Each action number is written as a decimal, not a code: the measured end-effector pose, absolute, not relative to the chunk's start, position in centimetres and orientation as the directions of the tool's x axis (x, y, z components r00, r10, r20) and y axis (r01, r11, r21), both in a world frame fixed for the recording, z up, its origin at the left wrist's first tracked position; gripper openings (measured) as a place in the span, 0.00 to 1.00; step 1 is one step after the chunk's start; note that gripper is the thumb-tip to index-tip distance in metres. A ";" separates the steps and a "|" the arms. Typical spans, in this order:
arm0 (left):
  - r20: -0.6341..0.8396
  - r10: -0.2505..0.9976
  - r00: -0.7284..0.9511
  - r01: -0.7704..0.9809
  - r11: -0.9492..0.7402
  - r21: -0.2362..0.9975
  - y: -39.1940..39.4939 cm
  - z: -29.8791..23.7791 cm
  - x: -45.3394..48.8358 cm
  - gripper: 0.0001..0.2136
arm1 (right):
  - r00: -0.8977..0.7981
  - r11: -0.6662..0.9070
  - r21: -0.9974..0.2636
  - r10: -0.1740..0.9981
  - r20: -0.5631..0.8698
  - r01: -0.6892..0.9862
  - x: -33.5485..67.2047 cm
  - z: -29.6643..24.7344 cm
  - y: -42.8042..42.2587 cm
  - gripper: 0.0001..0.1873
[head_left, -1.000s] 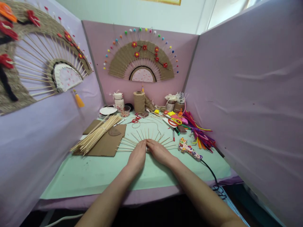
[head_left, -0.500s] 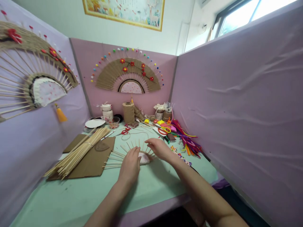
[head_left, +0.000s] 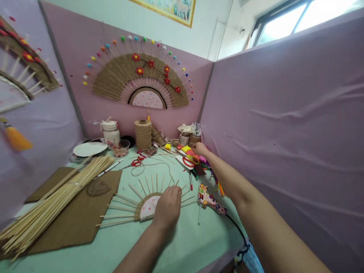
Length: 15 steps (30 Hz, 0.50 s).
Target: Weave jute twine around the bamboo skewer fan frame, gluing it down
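A small stick fan [head_left: 145,211] lies on the table, its thin sticks spreading from a half-circle with a twine rim and a pink-spotted white centre. My left hand [head_left: 169,204] covers the right part of it, fingers closed together over the rim; what lies under the fingertips is hidden. A loose strand of twine [head_left: 167,163] runs across the table to that hand. My right hand [head_left: 201,148] reaches to the back right, by the yellow packet [head_left: 186,149] and the scissors with red and yellow handles [head_left: 191,160]. Its fingers are too small to make out.
A bundle of sticks [head_left: 65,189] lies on cardboard [head_left: 71,227] at left. Red scissors [head_left: 137,162], a twine spool [head_left: 143,134] and a white plate [head_left: 90,149] are behind. A floral-patterned glue gun [head_left: 212,201] with a black cord lies right. Pink and lilac panels enclose the table.
My right hand has left the fan and moved back and right to the supplies. My left hand has shifted to the fan's right side. The view has turned right and come closer.
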<state>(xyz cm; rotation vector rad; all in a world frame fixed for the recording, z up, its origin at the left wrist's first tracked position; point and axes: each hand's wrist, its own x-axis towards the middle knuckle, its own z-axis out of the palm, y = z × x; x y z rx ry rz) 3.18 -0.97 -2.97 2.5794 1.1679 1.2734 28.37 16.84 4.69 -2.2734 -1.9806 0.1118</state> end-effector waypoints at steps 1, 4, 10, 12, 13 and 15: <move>0.700 0.615 0.363 0.591 -0.733 0.337 -1.2 -3.1 3.2 0.11 | 0.173 -0.167 -0.127 0.984 0.035 0.978 29.3 4.8 17.5 0.18; 0.750 0.566 0.343 0.528 -0.776 0.345 -1.9 -3.0 3.1 0.12 | 0.229 -0.222 -0.095 0.970 0.081 0.970 31.3 5.5 19.4 0.18; 0.780 0.509 0.365 0.474 -0.822 0.315 -2.0 -3.0 2.5 0.14 | 0.219 -0.216 -0.041 0.943 0.251 0.976 31.7 7.3 22.9 0.16; 0.795 0.486 0.362 0.455 -0.837 0.304 -1.8 -3.2 2.3 0.14 | 0.179 -0.188 -0.003 0.932 0.316 0.982 31.2 7.9 23.9 0.19; 0.794 0.487 0.364 0.443 -0.840 0.312 -1.7 -3.3 2.2 0.13 | 0.145 -0.162 0.021 0.929 0.340 0.987 30.8 8.1 24.4 0.20; 0.769 0.511 0.384 0.407 -0.841 0.356 -1.7 -3.5 2.1 0.11 | 0.052 -0.085 0.077 0.932 0.359 0.993 29.9 8.3 25.5 0.19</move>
